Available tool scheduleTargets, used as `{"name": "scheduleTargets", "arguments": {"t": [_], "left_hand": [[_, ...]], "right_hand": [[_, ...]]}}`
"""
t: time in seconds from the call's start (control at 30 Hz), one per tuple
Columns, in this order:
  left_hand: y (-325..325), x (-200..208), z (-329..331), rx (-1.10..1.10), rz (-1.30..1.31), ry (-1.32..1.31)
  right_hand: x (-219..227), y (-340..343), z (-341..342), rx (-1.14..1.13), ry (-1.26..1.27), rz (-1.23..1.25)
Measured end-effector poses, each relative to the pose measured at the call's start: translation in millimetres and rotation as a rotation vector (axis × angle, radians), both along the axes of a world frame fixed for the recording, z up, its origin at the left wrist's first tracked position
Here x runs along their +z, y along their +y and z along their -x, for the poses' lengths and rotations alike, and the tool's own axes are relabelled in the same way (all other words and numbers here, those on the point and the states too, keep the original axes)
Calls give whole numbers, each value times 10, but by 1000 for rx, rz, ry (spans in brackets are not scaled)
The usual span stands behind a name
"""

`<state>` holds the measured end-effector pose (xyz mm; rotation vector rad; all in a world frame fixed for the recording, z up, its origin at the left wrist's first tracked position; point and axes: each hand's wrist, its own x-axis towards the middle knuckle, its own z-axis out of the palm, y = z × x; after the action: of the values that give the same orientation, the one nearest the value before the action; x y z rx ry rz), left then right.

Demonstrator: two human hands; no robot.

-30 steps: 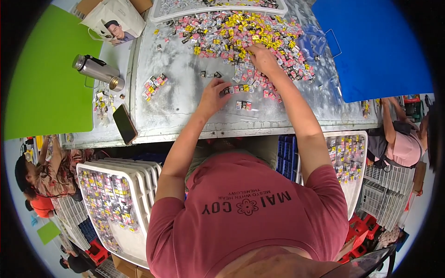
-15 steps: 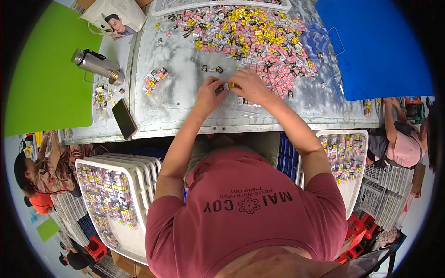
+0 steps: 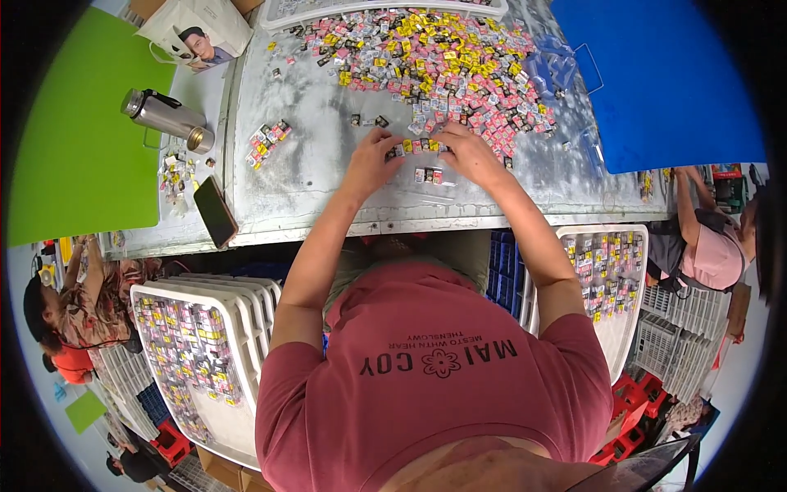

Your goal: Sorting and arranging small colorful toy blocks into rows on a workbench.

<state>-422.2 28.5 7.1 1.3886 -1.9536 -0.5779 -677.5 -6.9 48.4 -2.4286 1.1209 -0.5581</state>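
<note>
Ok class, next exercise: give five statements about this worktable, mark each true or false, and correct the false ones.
1. The left hand and right hand are at opposite ends of a row of small pieces. True.
2. The phone lies between the hands. False: it lies left of the left hand.
3. A green board stands out at the picture's left. True.
4. The large loose pile lies nearer the person than the row. False: it lies beyond the row.
5. A blue board is at the right. True.
</note>
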Motion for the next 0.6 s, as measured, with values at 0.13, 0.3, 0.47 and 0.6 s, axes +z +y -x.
{"name": "scheduleTargets", "arguments": {"t": [0.13, 0.3, 0.47, 0.6], "left_hand": [[-30, 3, 2, -16, 26, -3], [1, 80, 40, -4, 28, -16], [9, 47, 49, -14, 2, -3], [25, 74, 37, -32, 19, 28]], "right_hand": [[-5, -38, -10, 1, 37, -33], [35, -2, -58, -9, 67, -23], [19, 16, -91, 0, 56, -17], [21, 29, -70, 21, 30, -38]]}}
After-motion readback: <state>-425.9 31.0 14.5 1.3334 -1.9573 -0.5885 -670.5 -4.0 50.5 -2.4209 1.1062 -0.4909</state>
